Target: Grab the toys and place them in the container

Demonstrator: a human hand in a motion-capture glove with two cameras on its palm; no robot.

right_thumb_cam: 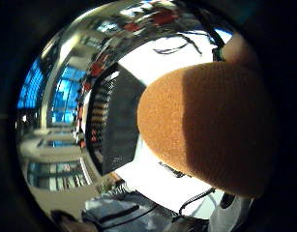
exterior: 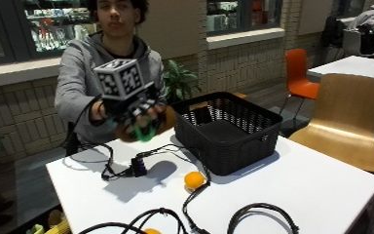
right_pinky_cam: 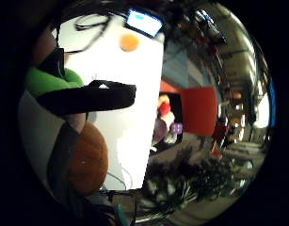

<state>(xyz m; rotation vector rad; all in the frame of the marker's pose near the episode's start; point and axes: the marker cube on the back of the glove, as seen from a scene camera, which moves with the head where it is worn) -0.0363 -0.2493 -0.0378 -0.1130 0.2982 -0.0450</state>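
Brown toy (right_thumb_cam: pixel 211 130): a rounded, fuzzy brown plush with a green part (right_pinky_cam: pixel 50 81), held up in the air by the right hand (exterior: pixel 130 113). It is beside the black basket, near the far corner of its rim, and above the white table.
Right hand: it wears the black glove and is lifted at chest height in front of the person. The fingers are curled round the brown toy and grasp it; in the thumb side palm view the plush fills much of the picture, close to the palm.
Basket (exterior: pixel 255 141): a black woven plastic container, it stands upright on the table. In the outside view the inside looks dark and I cannot tell if any toy lies in it.
Orange ball (exterior: pixel 194 180): a small round orange toy on the table, just beside the near corner of the basket, in front of it. It touches a black cable.
Second orange thing (exterior: pixel 151 231): only its top is visible at the near edge of the table, well apart from the basket. What it is, I cannot tell.
Table (exterior: pixel 316 190): white, it carries the basket, the ball and some black cables (exterior: pixel 167 214).
Wooden chair (exterior: pixel 347 117): beside the table, on the basket's side away from the hand.
Orange chair (exterior: pixel 299 73): behind the basket, farther away, near the brick wall.
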